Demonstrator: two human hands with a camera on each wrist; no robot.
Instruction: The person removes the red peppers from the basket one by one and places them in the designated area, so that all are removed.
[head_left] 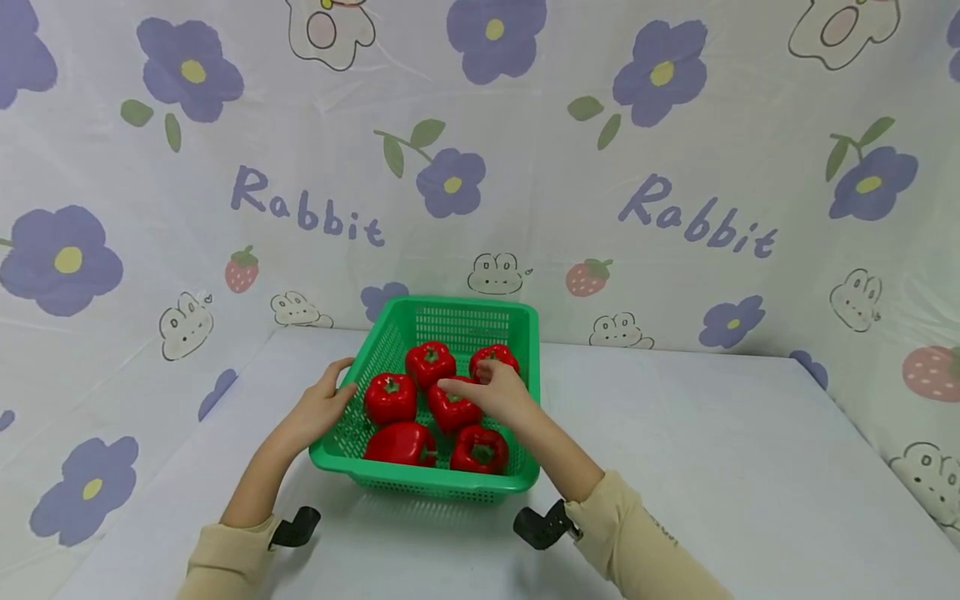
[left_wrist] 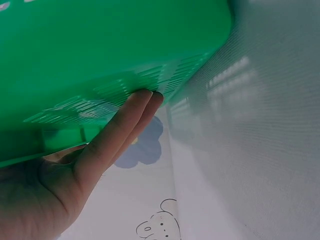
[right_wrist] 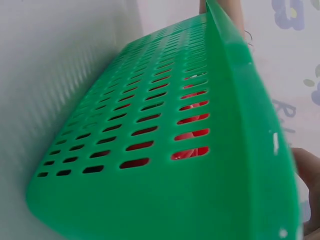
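Note:
A green plastic basket with slotted walls holds several glossy red bell peppers. My left hand grips its left rim, thumb over the edge; in the left wrist view the fingers lie along the outer wall. Inside the basket, my right hand hovers over the right side, thumb and fingers spread apart. Its thumb overlaps the middle pepper, and its fingertips are at the back right pepper, which they partly hide. In the right wrist view, the basket wall covers most of the scene, with part of that hand at the right edge.
The basket stands on a white table. Behind it hangs a white curtain printed with purple flowers and rabbits. Other peppers lie at the left, back, front left and front right.

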